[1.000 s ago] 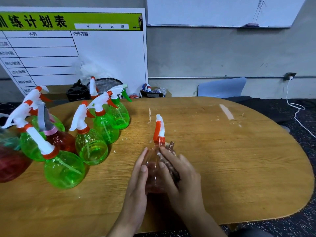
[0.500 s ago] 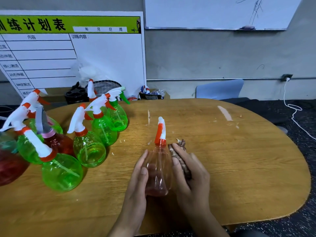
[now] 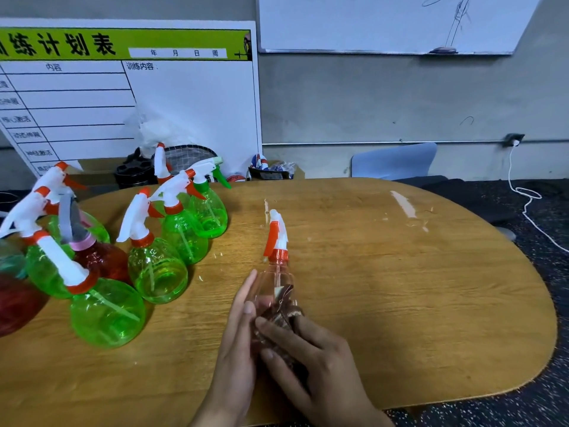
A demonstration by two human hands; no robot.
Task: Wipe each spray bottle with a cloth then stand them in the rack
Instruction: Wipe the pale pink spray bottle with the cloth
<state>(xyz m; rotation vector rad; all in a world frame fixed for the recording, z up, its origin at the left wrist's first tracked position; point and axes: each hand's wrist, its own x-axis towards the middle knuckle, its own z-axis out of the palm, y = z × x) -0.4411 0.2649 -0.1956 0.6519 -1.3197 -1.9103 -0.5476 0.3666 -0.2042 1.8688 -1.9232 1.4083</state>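
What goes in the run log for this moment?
step: wiping | left hand: steadies clear bottle | right hand: presses cloth on it | rack: not visible
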